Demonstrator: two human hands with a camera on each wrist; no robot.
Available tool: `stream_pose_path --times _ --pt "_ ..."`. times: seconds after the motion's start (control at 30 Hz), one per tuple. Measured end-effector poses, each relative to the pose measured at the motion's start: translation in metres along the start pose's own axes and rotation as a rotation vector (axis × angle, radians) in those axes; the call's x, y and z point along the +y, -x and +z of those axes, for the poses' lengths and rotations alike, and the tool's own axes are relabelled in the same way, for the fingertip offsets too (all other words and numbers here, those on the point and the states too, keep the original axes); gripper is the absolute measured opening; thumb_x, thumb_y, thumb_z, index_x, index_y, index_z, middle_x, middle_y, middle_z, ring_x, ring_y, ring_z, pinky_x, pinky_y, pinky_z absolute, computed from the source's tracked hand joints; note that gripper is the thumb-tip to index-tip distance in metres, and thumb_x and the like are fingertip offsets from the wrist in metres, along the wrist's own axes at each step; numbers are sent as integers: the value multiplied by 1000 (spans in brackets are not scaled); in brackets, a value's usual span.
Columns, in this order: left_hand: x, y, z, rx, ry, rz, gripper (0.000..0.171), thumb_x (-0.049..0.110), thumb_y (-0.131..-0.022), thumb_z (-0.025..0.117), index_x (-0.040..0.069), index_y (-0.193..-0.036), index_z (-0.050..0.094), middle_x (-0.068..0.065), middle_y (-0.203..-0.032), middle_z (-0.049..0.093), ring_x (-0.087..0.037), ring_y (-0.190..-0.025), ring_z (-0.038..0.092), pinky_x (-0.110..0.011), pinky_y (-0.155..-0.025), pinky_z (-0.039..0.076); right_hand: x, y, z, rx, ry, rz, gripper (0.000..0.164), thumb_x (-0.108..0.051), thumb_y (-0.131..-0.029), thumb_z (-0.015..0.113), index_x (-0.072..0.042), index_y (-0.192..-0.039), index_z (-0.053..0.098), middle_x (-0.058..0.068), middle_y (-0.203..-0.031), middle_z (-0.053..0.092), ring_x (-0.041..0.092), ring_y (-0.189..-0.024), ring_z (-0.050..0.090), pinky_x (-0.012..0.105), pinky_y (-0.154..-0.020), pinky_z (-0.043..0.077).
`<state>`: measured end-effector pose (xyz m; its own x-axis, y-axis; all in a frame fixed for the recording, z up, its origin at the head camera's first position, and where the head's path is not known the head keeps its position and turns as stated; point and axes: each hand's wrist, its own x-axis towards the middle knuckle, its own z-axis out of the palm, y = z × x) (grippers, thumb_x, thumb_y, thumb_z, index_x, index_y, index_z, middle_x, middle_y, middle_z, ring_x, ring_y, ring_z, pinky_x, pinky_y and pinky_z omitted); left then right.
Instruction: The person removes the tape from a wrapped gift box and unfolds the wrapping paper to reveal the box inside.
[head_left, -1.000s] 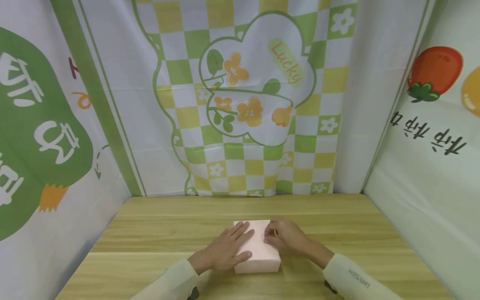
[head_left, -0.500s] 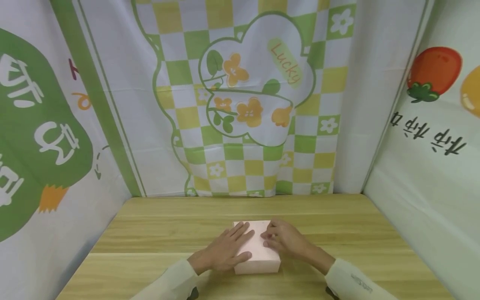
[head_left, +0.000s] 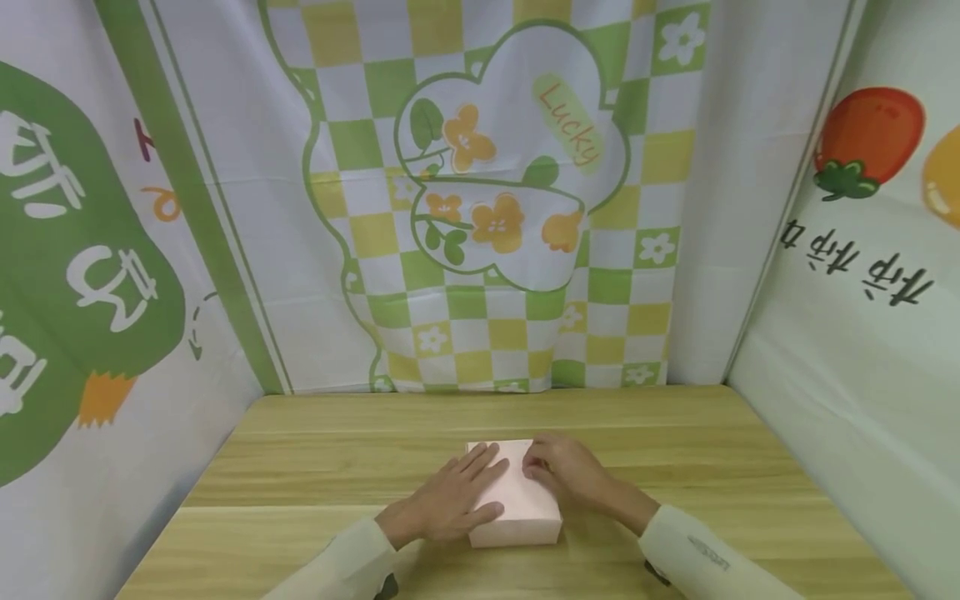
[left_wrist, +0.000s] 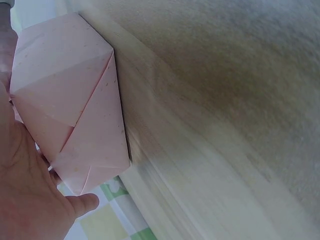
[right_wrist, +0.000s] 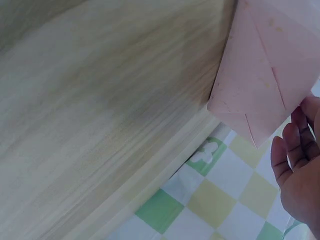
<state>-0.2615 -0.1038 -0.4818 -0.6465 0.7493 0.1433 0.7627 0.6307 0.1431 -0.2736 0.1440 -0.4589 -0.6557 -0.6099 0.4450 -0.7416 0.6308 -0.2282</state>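
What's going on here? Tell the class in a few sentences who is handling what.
A person has both hands on or at a pink box resting on a wooden table. The left hand lies spread across its top, while the right hand is curled at the right edge of the top; whether it pinches anything there is hard to tell. The wrist views show diagonal folds on the box's sides.

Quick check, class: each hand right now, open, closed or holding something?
Left hand: open, resting on the pink box.
Right hand: curled at the box's top; whether it pinches anything cannot be told.
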Motion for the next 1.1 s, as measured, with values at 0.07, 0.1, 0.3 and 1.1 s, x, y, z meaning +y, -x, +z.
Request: stream_pose_path --times 0.07,0.1,0.3,1.1 --pt "1 0 -1 1 -1 1 65 52 -105 27 12 -156 29 -17 -162 24 -34 -150 25 -62 -110 38 3 0 3 23 81 -83 7 -10 -87 72 -14 -84 67 -5 -83 60 8 -77 55 22 -68 51" --pt "1 0 -1 1 0 0 65 52 -105 27 12 -156 28 -16 -163 24 -34 -150 25 -62 -110 38 5 0 4 33 118 -119 7 -10 -88 71 -14 -85 66 -5 -84 59 8 -79 54 23 -70 51" --pt "4 -1 -4 -34 9 -18 64 51 -105 30 13 -156 27 -14 -164 21 -33 -151 23 -60 -112 37 8 4 1 -42 8 -77 6 -11 -93 64 -15 -90 60 -6 -89 55 8 -85 50 26 -74 50" --pt "4 -2 -6 -66 15 -44 64 49 -104 32 13 -157 25 -14 -164 19 -32 -151 21 -60 -114 34 17 4 -2 -78 -339 26 6 -10 -90 68 -15 -89 70 -2 -91 63 13 -88 58 34 -79 55"
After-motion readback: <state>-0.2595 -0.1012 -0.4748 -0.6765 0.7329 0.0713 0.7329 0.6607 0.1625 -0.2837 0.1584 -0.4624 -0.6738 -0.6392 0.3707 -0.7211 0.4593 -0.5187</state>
